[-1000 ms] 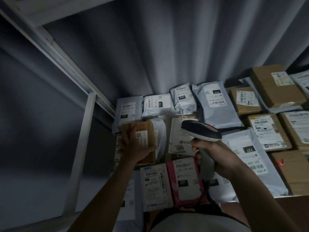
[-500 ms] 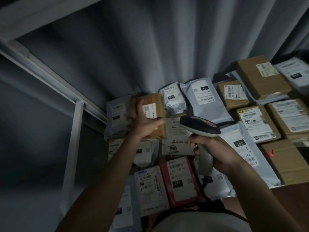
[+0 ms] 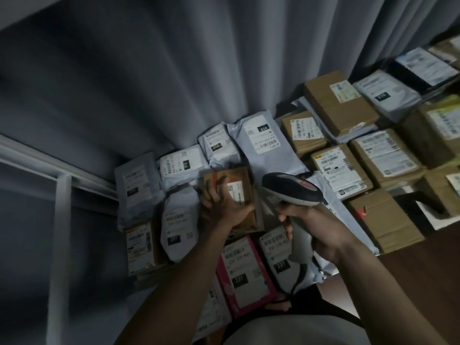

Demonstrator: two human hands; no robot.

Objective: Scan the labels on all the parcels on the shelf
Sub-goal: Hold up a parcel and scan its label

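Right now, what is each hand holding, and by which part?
Left hand grips the small brown cardboard parcel by its left edge and near end. Right hand holds the grey handheld barcode scanner by its handle.

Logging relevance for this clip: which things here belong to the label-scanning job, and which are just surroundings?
Part of the job:
- barcode scanner, gripped by the right hand
- small brown box, held by the left hand
- pink parcel, grey mailer bag and cardboard box on the shelf

Just surroundings:
- grey curtain
- white shelf frame
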